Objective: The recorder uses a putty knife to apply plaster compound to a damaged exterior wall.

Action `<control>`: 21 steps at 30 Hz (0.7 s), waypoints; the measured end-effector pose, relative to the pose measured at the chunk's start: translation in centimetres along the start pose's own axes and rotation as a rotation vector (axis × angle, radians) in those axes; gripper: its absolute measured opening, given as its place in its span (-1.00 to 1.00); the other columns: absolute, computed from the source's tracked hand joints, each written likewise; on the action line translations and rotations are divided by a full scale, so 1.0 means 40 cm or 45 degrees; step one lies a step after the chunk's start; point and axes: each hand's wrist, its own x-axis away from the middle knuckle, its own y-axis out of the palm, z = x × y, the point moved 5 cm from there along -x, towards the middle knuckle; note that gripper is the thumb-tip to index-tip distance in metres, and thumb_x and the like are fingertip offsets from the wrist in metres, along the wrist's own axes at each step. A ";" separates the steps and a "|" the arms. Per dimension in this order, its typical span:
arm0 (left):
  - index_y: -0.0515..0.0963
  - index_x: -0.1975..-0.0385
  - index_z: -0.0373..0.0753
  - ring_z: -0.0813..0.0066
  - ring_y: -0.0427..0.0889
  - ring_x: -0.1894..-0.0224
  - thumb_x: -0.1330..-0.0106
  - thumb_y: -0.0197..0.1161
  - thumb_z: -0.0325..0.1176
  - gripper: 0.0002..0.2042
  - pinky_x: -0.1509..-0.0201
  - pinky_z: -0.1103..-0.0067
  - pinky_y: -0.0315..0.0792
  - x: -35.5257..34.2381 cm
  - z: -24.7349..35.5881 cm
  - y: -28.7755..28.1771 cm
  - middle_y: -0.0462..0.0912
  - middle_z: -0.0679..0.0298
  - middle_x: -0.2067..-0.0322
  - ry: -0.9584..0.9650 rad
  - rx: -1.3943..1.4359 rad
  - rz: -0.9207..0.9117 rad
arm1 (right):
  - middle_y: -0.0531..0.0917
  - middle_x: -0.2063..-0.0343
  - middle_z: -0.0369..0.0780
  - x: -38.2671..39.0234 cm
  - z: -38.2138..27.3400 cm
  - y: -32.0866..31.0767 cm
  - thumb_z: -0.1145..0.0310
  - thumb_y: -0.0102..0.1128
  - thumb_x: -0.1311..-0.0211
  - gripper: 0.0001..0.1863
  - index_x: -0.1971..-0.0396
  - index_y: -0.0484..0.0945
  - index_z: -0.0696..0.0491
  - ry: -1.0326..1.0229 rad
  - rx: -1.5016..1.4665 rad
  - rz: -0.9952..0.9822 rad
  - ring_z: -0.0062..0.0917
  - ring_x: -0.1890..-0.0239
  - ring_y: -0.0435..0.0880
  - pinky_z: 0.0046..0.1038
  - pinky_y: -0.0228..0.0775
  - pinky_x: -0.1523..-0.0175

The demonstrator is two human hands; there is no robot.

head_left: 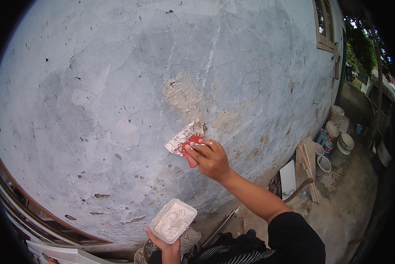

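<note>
My right hand [208, 158] grips a red-handled putty scraper [191, 159], its broad blade smeared with whitish paste and held at the pale blue, cracked wall [61, 101]. Just above the blade is a rough patch of beige-white filler [180, 99], with another stained patch to its right. My left hand [164, 244] holds a white plastic tub [173, 219] of creamy paste from below, low in front of the wall. Flaking spots dot the wall's lower part.
Buckets [345, 144], leaning boards [289, 178] and wooden sticks [311, 174] line the wall's base at right, on a concrete floor [347, 189]. A window [325, 24] is at upper right; a framed edge [39, 213] runs along the lower left.
</note>
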 end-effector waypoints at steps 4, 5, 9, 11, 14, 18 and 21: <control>0.19 -0.51 -0.18 -0.38 0.54 -0.24 -0.31 -0.27 0.54 -0.01 0.20 -0.31 0.63 -0.001 0.005 0.004 0.39 -0.09 -0.39 0.007 0.016 -0.001 | 0.72 0.12 -0.34 0.028 -0.009 -0.079 0.48 0.42 -0.02 -0.59 0.05 0.79 -0.05 -0.026 -0.075 -0.007 -0.36 0.07 0.65 -0.33 0.53 -0.04; 0.19 -0.51 -0.18 -0.38 0.54 -0.23 -0.31 -0.27 0.54 -0.01 0.21 -0.30 0.63 -0.003 0.005 0.002 0.39 -0.09 -0.39 0.005 0.022 -0.002 | 0.72 0.12 -0.34 0.022 -0.009 -0.099 0.48 0.42 -0.02 -0.59 0.05 0.79 -0.05 -0.024 -0.072 -0.007 -0.36 0.07 0.65 -0.33 0.53 -0.04; 0.20 -0.50 -0.18 -0.37 0.57 -0.20 -0.31 -0.27 0.54 -0.02 0.23 -0.28 0.65 -0.016 0.003 -0.010 0.41 -0.09 -0.37 -0.006 0.089 0.015 | 0.73 0.15 -0.28 0.007 0.044 -0.156 0.54 0.40 -0.06 -0.65 0.09 0.77 0.01 0.159 -0.298 0.125 -0.37 0.14 0.68 -0.37 0.56 -0.04; 0.21 -0.50 -0.19 -0.34 0.60 -0.17 -0.31 -0.26 0.54 -0.02 0.25 -0.26 0.66 -0.013 -0.002 0.002 0.45 -0.08 -0.35 -0.006 0.018 0.053 | 0.74 0.15 -0.25 0.037 0.144 -0.149 0.53 0.33 -0.32 -0.79 0.06 0.72 0.11 0.913 -1.045 0.419 -0.50 0.13 0.69 -0.43 0.56 -0.03; 0.22 -0.49 -0.19 -0.33 0.62 -0.16 -0.30 -0.26 0.55 -0.01 0.25 -0.23 0.67 -0.009 -0.005 0.022 0.48 -0.08 -0.32 -0.004 0.000 0.073 | 0.71 -0.01 -0.19 0.043 0.225 -0.134 0.49 0.21 -0.46 -0.74 -0.08 0.60 0.19 1.366 -1.566 0.572 -0.53 -0.01 0.71 -0.40 0.56 -0.16; 0.22 -0.49 -0.19 -0.34 0.62 -0.15 -0.30 -0.25 0.55 -0.01 0.25 -0.23 0.67 -0.012 -0.003 0.024 0.47 -0.09 -0.33 0.000 -0.020 0.045 | 0.70 -0.03 -0.19 0.023 0.246 -0.116 0.49 0.21 -0.46 -0.73 -0.08 0.60 0.21 1.484 -1.673 0.623 -0.51 -0.03 0.71 -0.42 0.56 -0.16; 0.20 -0.49 -0.19 -0.36 0.61 -0.16 -0.30 -0.24 0.55 -0.01 0.23 -0.25 0.67 -0.020 -0.002 0.012 0.46 -0.11 -0.33 0.002 0.002 -0.007 | 0.72 0.02 -0.21 -0.029 0.235 -0.135 0.53 0.24 -0.42 -0.75 -0.05 0.68 0.16 1.242 -1.223 0.584 -0.52 0.02 0.70 -0.45 0.54 -0.09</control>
